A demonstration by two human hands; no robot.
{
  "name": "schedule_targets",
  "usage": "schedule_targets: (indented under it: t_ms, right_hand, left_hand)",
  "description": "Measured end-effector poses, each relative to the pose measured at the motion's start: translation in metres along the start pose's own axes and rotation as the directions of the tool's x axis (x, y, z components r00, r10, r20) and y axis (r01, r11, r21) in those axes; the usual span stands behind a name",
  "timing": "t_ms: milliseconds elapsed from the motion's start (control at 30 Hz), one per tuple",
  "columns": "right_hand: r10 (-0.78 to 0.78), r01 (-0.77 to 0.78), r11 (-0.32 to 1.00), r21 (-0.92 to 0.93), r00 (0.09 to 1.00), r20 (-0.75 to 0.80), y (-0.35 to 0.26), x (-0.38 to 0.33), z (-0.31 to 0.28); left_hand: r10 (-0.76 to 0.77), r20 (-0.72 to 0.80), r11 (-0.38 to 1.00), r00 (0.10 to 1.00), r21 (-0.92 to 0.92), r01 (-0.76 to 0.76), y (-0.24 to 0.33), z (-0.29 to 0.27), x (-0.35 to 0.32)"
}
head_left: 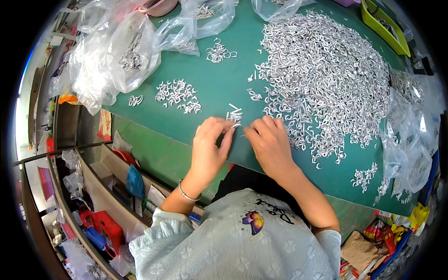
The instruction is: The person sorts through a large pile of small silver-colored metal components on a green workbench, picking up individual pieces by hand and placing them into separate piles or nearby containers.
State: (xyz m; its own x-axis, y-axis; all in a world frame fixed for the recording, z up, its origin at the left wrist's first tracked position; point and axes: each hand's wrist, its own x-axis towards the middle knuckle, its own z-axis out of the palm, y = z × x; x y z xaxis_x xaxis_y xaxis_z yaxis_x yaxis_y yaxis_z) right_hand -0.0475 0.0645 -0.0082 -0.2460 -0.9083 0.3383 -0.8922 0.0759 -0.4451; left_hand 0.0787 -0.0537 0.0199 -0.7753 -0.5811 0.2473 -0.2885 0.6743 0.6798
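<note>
Near the front edge of the green table, my left hand (208, 142) pinches a small curved silver metal piece (236, 125) between thumb and fingertips. My right hand (271, 143) is just beside it, its fingers closed together. A thin sliver shows at those fingertips, too small to name. Directly beyond my hands lies a little heap of short straight silver pieces (234, 115). To the right spreads a large pile of small curved silver pieces (326, 74). A smaller cluster of similar pieces (177, 93) lies to the left.
Clear plastic bags (112, 56) with silver pieces crowd the far left of the green tabletop (214, 88). Ring-like pieces (219, 51) lie farther back. More bags (410, 144) hang at the right edge. A yellow-green tray (387, 28) stands far right. Shelving (112, 186) is at lower left.
</note>
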Motion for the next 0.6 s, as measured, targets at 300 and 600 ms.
schedule_targets:
  t_ms: [300,600]
  right_hand:
    - [0.206,-0.183,0.95,0.254,0.976,-0.065,-0.004,-0.035,-0.039]
    - [0.491,-0.421,0.838,0.348,0.859,-0.145,0.011,-0.051,-0.057]
  left_hand:
    - [0.156,0.08,0.938,0.985,-0.325,-0.122,0.019,0.035,-0.006]
    - [0.015,0.126,0.959,0.992,-0.282,0.022,0.021,0.025,0.004]
